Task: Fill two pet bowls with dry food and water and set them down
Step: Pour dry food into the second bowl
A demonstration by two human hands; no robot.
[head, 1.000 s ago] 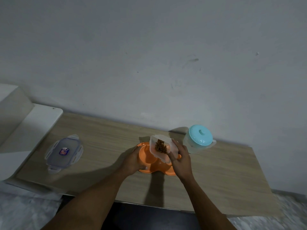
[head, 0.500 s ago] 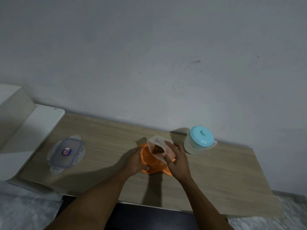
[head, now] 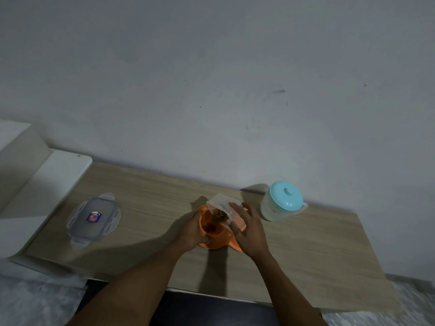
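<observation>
While the right hand [head: 250, 228] grips the tilted tub [head: 223, 209] over the orange bowl [head: 213, 232], pour slowly; the left hand [head: 193, 229], fingers curled on the rim, should steady it.

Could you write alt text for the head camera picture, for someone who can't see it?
A person's right hand tips a clear plastic container of brown dry food into an orange plastic double pet bowl that the left hand steadies on a light wooden table. A clear jug with a turquoise lid stands at the right, a clear clip-lock lid lies at the left.
</observation>
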